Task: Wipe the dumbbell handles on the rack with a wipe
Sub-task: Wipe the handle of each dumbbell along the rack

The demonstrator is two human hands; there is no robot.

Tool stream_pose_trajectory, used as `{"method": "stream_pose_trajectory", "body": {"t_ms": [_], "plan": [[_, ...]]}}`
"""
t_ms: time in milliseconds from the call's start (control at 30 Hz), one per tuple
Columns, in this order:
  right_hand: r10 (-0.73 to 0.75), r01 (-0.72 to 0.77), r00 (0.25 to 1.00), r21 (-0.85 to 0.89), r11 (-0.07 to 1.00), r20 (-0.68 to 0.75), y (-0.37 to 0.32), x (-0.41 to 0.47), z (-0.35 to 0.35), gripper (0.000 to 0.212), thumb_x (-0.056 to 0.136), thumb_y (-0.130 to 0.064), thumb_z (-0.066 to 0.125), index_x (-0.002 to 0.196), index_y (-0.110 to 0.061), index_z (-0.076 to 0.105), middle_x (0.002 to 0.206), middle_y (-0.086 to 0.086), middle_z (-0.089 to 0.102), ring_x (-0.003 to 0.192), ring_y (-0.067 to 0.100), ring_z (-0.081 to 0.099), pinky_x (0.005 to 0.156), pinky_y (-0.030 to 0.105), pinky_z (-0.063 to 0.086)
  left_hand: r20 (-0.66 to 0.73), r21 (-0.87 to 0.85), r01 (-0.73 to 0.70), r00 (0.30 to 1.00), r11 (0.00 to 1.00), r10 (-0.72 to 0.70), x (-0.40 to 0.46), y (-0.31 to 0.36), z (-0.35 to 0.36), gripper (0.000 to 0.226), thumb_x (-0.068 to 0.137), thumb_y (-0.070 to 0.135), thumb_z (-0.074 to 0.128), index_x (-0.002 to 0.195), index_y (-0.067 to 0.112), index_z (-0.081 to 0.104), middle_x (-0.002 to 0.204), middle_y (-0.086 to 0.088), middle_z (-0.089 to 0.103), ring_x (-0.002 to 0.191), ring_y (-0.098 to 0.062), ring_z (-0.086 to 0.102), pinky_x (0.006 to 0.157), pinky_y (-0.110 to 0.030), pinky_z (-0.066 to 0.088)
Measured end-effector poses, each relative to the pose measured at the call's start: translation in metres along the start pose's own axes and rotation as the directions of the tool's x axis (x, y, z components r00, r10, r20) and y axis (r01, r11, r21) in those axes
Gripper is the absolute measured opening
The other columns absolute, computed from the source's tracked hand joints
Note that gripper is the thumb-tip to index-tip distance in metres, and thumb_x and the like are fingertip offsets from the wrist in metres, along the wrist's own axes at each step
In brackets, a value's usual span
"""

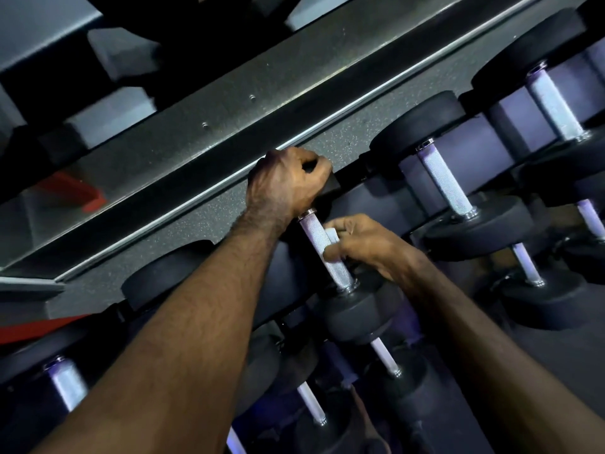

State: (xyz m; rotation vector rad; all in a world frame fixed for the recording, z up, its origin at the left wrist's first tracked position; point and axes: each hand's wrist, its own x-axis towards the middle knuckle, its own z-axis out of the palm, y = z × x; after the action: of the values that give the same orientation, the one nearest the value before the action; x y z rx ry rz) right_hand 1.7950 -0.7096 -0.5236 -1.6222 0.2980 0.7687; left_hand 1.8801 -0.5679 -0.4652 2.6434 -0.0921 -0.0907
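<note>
Head view, one moment, items as seen:

1. Dumbbell rack (343, 152): dark speckled metal shelf running diagonally from lower left to upper right; black round-headed dumbbells are laid side by side on it, with more on a lower tier beneath.

2. Worked dumbbell, centre: knurled silver handle (322, 249) is exposed between its upper head, largely hidden by the left hand, and its lower black head (357, 314).

3. Wipe (331, 236): small, pale, folded; it is pressed against the right side of the worked handle, about midway along it. Only a small part is visible past the fingers.

4. Right hand (366, 245): grip is closed around the wipe, which is pinched between thumb and fingers and held touching the handle.

5. Left hand (286, 183): fingers are curled over the top edge of the upper head of the worked dumbbell, by the rack's rear rail; grip is closed on that head.

6. Neighbouring dumbbell handle (447, 180), to the right: untouched, well apart from both hands. A further handle (555, 104) is seen at upper right.

7. Blurred handle (67, 386) at lower left.
</note>
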Motion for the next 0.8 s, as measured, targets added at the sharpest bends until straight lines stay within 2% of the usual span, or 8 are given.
{"method": "stream_pose_trajectory", "body": {"t_ms": [67,133,267,433,567,633,733,800], "plan": [[0.069,-0.060,0.996,-0.144,0.988,0.057,0.010,-0.008,-0.001,0.037,0.061,-0.008,0.085,0.095,0.000,0.073,0.077,0.018,0.068,0.070,0.027,0.061,0.066,0.040,0.048,-0.002,-0.010,0.011,1.000,1.000,-0.011,0.000,0.000,0.000,0.035,0.092,0.055,0.055,0.093,0.030,0.079,0.060,0.006,0.056,0.058,-0.014,0.058,0.063,-0.027,0.042],[0.096,-0.077,0.992,-0.195,0.978,0.087,0.009,-0.008,-0.003,0.032,0.069,-0.007,0.089,0.093,0.003,0.070,0.074,0.016,0.064,0.068,0.026,0.057,0.063,0.036,0.044,-0.011,-0.007,0.009,1.000,1.000,-0.009,0.000,-0.001,0.001,0.035,0.092,0.055,0.055,0.092,0.029,0.079,0.063,0.003,0.060,0.060,-0.016,0.060,0.063,-0.028,0.044],[-0.023,0.024,1.000,0.046,0.999,-0.017,-0.010,0.012,0.001,0.022,0.076,-0.003,0.088,0.085,-0.009,0.069,0.069,0.005,0.063,0.057,0.012,0.057,0.054,0.024,0.042,-0.014,-0.008,-0.011,1.000,1.000,0.011,0.000,0.000,0.000,0.036,0.092,0.055,0.055,0.097,0.030,0.081,0.078,0.000,0.072,0.072,-0.023,0.068,0.067,-0.031,0.054],[0.094,-0.083,0.992,-0.122,0.989,0.086,0.012,-0.003,-0.001,0.026,0.076,-0.014,0.091,0.087,-0.001,0.071,0.066,0.009,0.063,0.056,0.016,0.056,0.050,0.022,0.041,-0.004,-0.030,0.009,1.000,1.000,-0.009,0.000,-0.001,0.000,0.035,0.092,0.055,0.054,0.098,0.032,0.080,0.074,0.004,0.068,0.071,-0.021,0.064,0.066,-0.028,0.045],[0.008,-0.009,1.000,0.046,0.999,0.030,-0.003,0.013,-0.001,0.018,0.080,-0.012,0.088,0.085,-0.012,0.071,0.061,0.002,0.057,0.052,0.008,0.046,0.048,0.021,0.034,0.003,-0.030,0.007,1.000,1.000,-0.007,0.000,-0.002,0.000,0.033,0.092,0.053,0.054,0.078,0.029,0.071,0.059,0.006,0.055,0.060,-0.015,0.061,0.061,-0.027,0.041],[0.006,-0.006,1.000,0.093,0.996,0.001,-0.005,0.015,0.000,0.019,0.080,-0.015,0.088,0.083,-0.015,0.069,0.059,-0.003,0.059,0.054,0.009,0.047,0.049,0.021,0.033,0.001,-0.026,-0.006,1.000,1.000,0.006,0.001,-0.001,0.000,0.034,0.091,0.055,0.054,0.079,0.028,0.072,0.061,0.005,0.060,0.062,-0.017,0.064,0.061,-0.028,0.046],[0.082,-0.075,0.984,-0.051,0.996,0.160,0.008,0.003,0.005,0.028,0.074,-0.027,0.091,0.085,-0.010,0.073,0.072,0.013,0.068,0.067,0.025,0.056,0.057,0.029,0.036,-0.015,-0.010,-0.013,1.000,1.000,0.013,0.002,-0.001,0.000,0.037,0.090,0.056,0.054,0.095,0.030,0.079,0.075,-0.002,0.071,0.071,-0.024,0.068,0.066,-0.031,0.053],[0.125,-0.109,0.979,-0.105,0.988,0.158,0.008,0.006,0.008,0.030,0.071,-0.027,0.092,0.084,-0.011,0.071,0.074,0.016,0.070,0.066,0.026,0.061,0.057,0.029,0.040,-0.021,-0.005,-0.018,1.000,1.000,0.018,0.001,-0.001,0.001,0.036,0.090,0.055,0.054,0.094,0.030,0.079,0.074,-0.003,0.070,0.071,-0.026,0.068,0.065,-0.031,0.053]]}}
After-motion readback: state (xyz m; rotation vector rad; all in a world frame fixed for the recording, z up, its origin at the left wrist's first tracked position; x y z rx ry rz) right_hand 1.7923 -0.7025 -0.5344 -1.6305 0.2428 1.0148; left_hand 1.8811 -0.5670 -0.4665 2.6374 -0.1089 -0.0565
